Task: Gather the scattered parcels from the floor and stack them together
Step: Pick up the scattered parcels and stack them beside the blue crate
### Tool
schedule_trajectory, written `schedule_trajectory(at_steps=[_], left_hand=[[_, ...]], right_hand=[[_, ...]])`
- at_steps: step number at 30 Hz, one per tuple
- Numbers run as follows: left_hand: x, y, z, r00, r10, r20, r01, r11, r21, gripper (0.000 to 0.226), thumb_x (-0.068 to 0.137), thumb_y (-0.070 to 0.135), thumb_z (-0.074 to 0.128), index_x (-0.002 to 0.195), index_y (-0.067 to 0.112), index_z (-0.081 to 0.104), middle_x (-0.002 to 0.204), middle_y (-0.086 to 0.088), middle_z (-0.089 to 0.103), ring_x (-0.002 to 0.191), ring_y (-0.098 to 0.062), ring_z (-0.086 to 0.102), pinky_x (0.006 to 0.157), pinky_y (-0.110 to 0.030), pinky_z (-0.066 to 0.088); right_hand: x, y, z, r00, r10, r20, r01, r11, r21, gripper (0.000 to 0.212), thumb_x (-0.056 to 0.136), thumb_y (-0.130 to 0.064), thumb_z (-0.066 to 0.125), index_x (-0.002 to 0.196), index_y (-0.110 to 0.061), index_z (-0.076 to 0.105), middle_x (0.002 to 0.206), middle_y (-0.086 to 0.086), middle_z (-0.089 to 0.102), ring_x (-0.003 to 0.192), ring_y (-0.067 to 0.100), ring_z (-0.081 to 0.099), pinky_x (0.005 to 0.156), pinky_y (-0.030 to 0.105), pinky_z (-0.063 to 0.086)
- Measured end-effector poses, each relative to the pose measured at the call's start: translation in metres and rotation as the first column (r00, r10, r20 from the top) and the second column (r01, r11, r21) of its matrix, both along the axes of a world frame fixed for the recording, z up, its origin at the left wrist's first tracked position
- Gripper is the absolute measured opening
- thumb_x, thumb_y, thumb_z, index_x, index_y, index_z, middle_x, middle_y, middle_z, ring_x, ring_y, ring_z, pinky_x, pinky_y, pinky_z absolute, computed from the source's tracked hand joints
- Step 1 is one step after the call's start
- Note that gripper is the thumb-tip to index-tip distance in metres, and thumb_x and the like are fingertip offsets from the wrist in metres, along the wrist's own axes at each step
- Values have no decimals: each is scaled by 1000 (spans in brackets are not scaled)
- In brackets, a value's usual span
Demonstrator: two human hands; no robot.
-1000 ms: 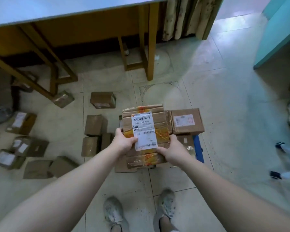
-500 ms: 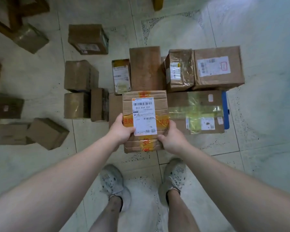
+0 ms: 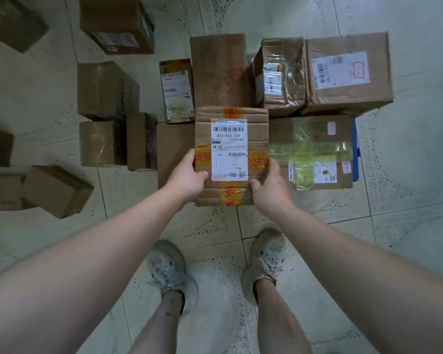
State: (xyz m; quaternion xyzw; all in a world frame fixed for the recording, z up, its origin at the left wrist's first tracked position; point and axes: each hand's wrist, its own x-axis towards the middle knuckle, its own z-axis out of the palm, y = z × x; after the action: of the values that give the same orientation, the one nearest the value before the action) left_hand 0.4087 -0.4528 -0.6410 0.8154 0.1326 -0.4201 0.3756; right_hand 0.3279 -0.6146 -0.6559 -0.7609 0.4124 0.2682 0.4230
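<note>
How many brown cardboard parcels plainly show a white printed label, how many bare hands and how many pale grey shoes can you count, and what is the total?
Brown cardboard parcels plainly showing a white printed label: 6 (one held in both hands)
Bare hands, left and right: 2
Pale grey shoes: 2
Total: 10

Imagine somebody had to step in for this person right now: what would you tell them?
Left hand and right hand both grip the labelled parcel by its near edges, over the gathered parcels; whether it rests on them yet is unclear.
Done: large box, taped box and flat box sit together.
Left: set this one down, then fetch the loose parcels on the floor to the left, such as the tilted box.
</note>
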Motion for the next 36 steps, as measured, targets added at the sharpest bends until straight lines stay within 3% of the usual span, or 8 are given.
schedule_trajectory(at_steps=[4, 10, 17, 19, 24, 28, 32, 36], left_hand=[[1, 0, -1, 999, 31, -7, -31, 999, -43, 45, 93, 6, 51, 132, 27, 45, 108, 11, 63, 94, -7, 59, 84, -34, 51], [-13, 2, -2, 995, 103, -8, -104, 993, -50, 46, 91, 4, 54, 131, 26, 47, 92, 24, 56, 86, 4, 55, 68, -21, 45], [-9, -7, -7, 996, 75, -47, -76, 996, -36, 42, 96, 7, 46, 130, 32, 46, 93, 21, 56, 87, -3, 54, 64, -22, 40], [-10, -6, -8, 998, 56, -36, -57, 998, -31, 43, 96, 9, 46, 132, 32, 44, 97, 19, 57, 90, -8, 54, 66, -23, 40], [-12, -2, -5, 999, -1, -33, 0, 1000, -20, 46, 96, 14, 48, 138, 31, 38, 116, 9, 59, 99, -14, 56, 76, -27, 43], [-6, 0, 15, 998, -8, -57, 7, 1000, -13, 72, 93, 24, 58, 151, 30, 15, 139, 5, 47, 116, -17, 49, 95, -32, 40], [6, 16, 66, 999, -54, -5, 54, 996, 70, 78, 91, 29, 61, 152, 28, 12, 157, -2, 23, 140, -24, 28, 109, -37, 29], [14, 48, 156, 992, -115, 43, 108, 983, 146, 74, 92, 32, 59, 152, 26, 16, 158, -3, 18, 142, -24, 25, 114, -41, 26]], right_hand=[[-3, -4, 7, 999, -4, 52, 7, 998, -55, 59, 94, -20, 55, 142, -36, 24, 108, -8, 62, 87, 18, 62, 71, 37, 54], [-17, -5, 17, 996, -22, 82, 26, 999, -48, 64, 93, -22, 58, 145, -37, 23, 129, -7, 57, 107, 21, 60, 87, 47, 54], [-6, -10, 10, 997, 3, 79, 3, 998, -71, 72, 93, -14, 56, 148, -39, 16, 135, -6, 51, 110, 19, 56, 84, 37, 51], [-4, -8, 8, 995, 74, 66, -68, 993, -97, 81, 93, -10, 53, 148, -47, 5, 140, -5, 42, 103, 15, 53, 77, 32, 51], [-1, -6, 11, 983, 184, -6, -184, 978, -96, 83, 94, -11, 50, 147, -49, -1, 147, 0, 31, 114, 20, 48, 90, 42, 51], [8, -9, 27, 967, 245, -73, -253, 957, -143, 81, 93, -23, 55, 149, -45, 1, 157, 2, 15, 132, 28, 37, 100, 48, 45], [21, -11, 71, 950, 302, -84, -312, 938, -152, 75, 93, -32, 57, 150, -40, 9, 159, 1, 9, 144, 29, 15, 112, 53, 29], [45, -5, 154, 907, 418, -52, -420, 890, -176, 67, 95, -38, 52, 151, -31, 17, 159, 4, 11, 143, 30, 16, 111, 50, 27]])
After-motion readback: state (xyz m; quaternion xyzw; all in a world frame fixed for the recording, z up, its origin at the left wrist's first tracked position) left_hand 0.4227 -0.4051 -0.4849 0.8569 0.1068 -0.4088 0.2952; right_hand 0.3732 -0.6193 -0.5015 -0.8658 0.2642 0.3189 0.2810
